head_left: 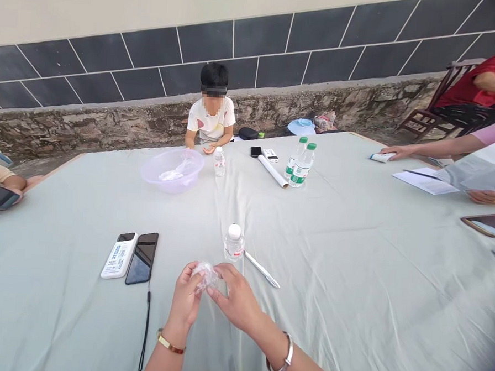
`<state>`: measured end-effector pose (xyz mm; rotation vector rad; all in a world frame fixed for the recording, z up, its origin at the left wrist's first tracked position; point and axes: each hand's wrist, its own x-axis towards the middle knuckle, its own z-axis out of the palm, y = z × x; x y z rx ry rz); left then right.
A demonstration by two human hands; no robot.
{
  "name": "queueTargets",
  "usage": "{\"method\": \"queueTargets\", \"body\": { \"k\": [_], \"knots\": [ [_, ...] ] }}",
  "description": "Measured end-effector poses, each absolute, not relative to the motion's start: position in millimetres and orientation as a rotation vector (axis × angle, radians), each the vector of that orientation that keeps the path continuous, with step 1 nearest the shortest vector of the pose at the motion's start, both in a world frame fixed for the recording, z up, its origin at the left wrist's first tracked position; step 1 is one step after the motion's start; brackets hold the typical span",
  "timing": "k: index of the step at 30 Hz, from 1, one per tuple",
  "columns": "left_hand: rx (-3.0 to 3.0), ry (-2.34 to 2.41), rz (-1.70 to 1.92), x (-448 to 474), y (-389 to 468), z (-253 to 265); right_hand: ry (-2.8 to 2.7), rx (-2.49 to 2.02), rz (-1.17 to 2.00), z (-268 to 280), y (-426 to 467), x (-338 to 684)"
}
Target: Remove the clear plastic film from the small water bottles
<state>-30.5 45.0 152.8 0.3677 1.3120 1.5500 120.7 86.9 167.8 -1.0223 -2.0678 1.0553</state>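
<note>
A crumpled piece of clear plastic film [205, 276] is between my two hands, low over the table. My left hand [187, 293], with a gold bangle at its wrist, pinches it from the left. From the right, my right hand [238, 296] grips its other side between thumb and fingers; a silver bracelet is on that wrist. Just beyond the film stands a small clear bottle with a white cap [233, 244]. To the right of that bottle lies a white pen [263, 270].
The cloth-covered table [350, 279] carries a white power bank [120, 256] and a black phone [142, 259] at left. Farther off stand a purple basin [148, 172], another small bottle [219, 163] and green-capped bottles [301, 169] beside a roll [273, 172]. People sit around the table.
</note>
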Motion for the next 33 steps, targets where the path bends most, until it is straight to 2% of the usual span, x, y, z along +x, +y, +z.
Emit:
{"method": "queueTargets", "body": {
  "k": [6,10,16,19,33],
  "knots": [
    [0.323,1.515,1.527,-60.3,66.3,123.3,-1.901,-1.478,0.85,152.8,142.1,154.2],
    [0.484,1.605,1.446,-55.9,71.7,96.1,-2.03,-1.517,0.886,134.9,166.9,145.3],
    [0.958,2.139,1.305,-41.6,74.5,73.5,-1.945,-1.516,0.845,118.0,202.2,120.8],
    [1.12,2.143,1.235,-40.7,74.2,71.8,-1.83,-1.602,0.794,117.4,247.3,108.7],
    [1.086,2.177,1.062,-30.0,76.2,68.4,-1.504,-1.781,0.673,106.9,468.6,71.3]
  ]
}}
